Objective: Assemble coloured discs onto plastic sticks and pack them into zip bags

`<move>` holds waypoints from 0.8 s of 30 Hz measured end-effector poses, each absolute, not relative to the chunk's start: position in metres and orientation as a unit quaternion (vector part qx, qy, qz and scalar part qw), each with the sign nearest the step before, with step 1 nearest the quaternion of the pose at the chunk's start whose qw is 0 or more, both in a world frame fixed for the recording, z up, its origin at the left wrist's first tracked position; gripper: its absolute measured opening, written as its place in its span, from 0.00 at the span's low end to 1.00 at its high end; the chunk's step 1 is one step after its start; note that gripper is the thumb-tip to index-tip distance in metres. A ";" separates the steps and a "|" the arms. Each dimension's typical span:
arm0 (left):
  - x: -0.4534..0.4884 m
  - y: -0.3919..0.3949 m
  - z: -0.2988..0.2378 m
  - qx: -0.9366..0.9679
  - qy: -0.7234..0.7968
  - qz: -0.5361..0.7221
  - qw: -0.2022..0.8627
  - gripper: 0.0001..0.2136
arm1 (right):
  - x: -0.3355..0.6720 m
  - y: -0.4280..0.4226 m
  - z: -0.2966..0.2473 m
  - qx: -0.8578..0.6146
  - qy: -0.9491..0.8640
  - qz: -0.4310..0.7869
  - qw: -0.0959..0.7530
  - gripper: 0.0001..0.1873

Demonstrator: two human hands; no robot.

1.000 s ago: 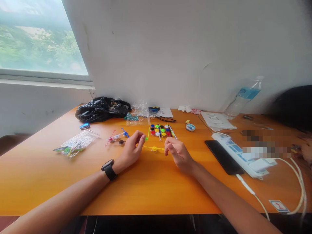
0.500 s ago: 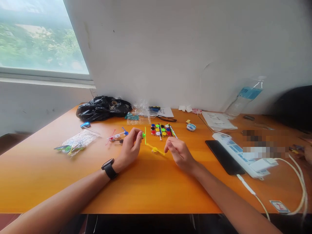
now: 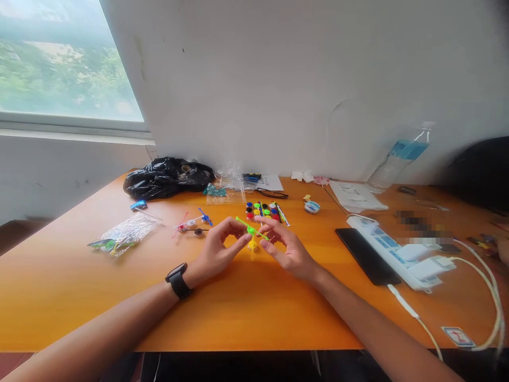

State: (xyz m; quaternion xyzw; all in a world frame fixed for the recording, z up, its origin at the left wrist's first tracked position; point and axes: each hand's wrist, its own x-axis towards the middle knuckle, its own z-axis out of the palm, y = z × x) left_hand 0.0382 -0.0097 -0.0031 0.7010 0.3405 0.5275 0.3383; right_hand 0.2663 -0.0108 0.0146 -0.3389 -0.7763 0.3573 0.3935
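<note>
My left hand (image 3: pixel 222 245), a dark watch on its wrist, pinches a small green propeller toy (image 3: pixel 251 231) with a round hub and two thin arms. Around the toy's right arm, my right hand (image 3: pixel 292 249) has its thumb and fingers apart; whether they touch it I cannot tell. Just below, a similar yellow propeller toy (image 3: pixel 252 245) stands on the table, partly covered by the green one. Left of my left hand lie joined red, white and blue pieces (image 3: pixel 191 223) and a black piece (image 3: pixel 199 232). Behind my hands is a group of coloured round caps (image 3: pixel 264 208) with sticks.
A clear bag of parts (image 3: pixel 125 233) lies at left, a black plastic bag (image 3: pixel 167 178) behind it. To the right are a round tin (image 3: pixel 312 207), a black phone (image 3: pixel 366 255), a white power strip (image 3: pixel 392 254) with cables, and a bottle (image 3: pixel 401 156). A co-worker's hand shows at far right.
My left hand has brought the green toy right, over the yellow one, and tilted it. My right hand has moved left to it, its fingers spreading. The yellow toy's arms have turned.
</note>
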 end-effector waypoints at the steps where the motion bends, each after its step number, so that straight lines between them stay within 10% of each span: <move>1: 0.039 -0.012 -0.003 0.717 0.346 0.515 0.318 0.10 | 0.265 -0.012 0.014 -0.333 -0.777 0.366 0.389 0.23; 6: 0.039 -0.017 -0.001 0.750 0.369 0.472 0.281 0.10 | 0.261 -0.014 0.007 -0.350 -0.763 0.359 0.409 0.11; 10: 0.040 -0.014 -0.005 0.815 0.342 0.390 0.260 0.29 | 0.268 -0.008 0.004 -0.385 -0.741 0.335 0.436 0.08; 24: 0.026 0.004 -0.016 0.861 0.403 0.304 0.072 0.10 | 0.282 0.019 -0.017 -0.458 -0.725 0.362 0.365 0.10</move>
